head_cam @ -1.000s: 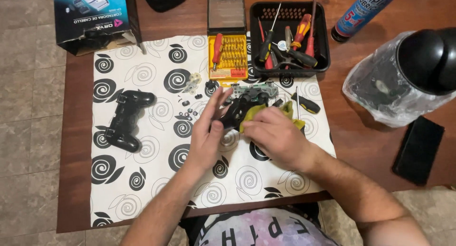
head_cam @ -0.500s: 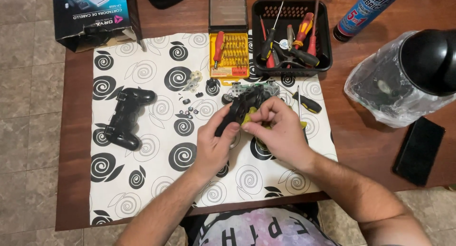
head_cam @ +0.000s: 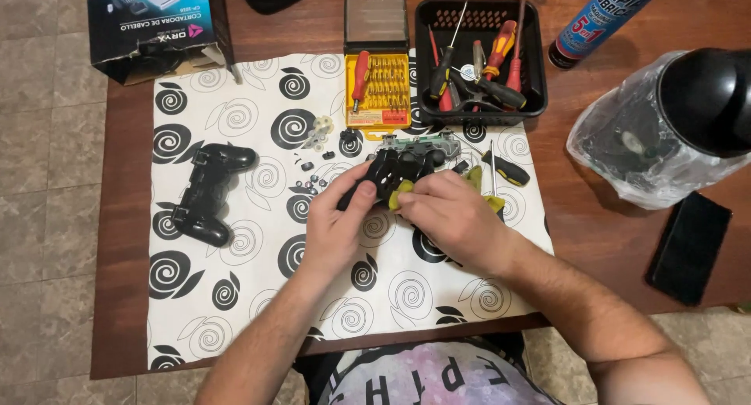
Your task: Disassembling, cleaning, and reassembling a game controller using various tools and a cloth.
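My left hand (head_cam: 336, 225) grips a black game controller shell (head_cam: 395, 174) from its left side, thumb on top. My right hand (head_cam: 454, 217) presses a yellow cloth (head_cam: 400, 194) against the shell's near edge. A green circuit board (head_cam: 418, 145) lies just behind the shell. Another black controller half (head_cam: 207, 194) rests on the left of the white mat with black swirls (head_cam: 235, 295). Small loose buttons and screws (head_cam: 313, 159) are scattered between the two.
A yellow bit set with a red driver (head_cam: 377, 80) and a black tray of screwdrivers and pliers (head_cam: 479, 61) stand behind. A spray can (head_cam: 602, 18), a bagged black object (head_cam: 673, 131), a dark phone (head_cam: 690, 247) and a cardboard box (head_cam: 152, 26) surround the mat.
Both hands and the shell have shifted slightly; my right hand has slid the yellow cloth along the shell's near edge, and my left thumb now lies on top of the shell.
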